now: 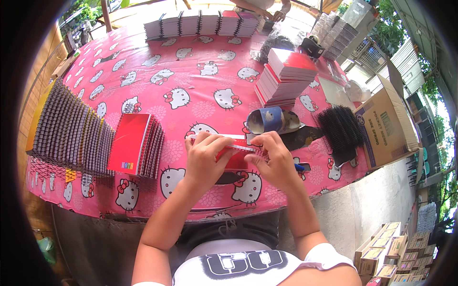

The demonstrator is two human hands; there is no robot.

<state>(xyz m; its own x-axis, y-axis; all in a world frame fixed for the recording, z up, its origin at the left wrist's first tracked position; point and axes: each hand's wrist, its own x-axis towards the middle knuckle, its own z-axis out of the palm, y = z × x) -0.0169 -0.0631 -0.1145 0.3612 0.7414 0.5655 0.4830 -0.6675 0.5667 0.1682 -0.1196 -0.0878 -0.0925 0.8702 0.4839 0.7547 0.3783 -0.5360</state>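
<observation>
A small red notebook is held just above the table in front of me, its white page edge turned up. My left hand grips it from the left, fingers over the top and thumb along the near side. At its right end my right hand has its thumb and fingers curled close together; whatever lies between them is too small to tell. Just beyond sits a blue round container on its side. Next to my right hand lies a blue-handled tool, partly hidden. A heap of black spiral coils rests further right.
Spiral-bound notebooks and red-covered ones stand stacked at left. Loose red-and-white booklets are piled ahead right, near an open cardboard box. Another person's hands work at the far edge, beside a notebook row.
</observation>
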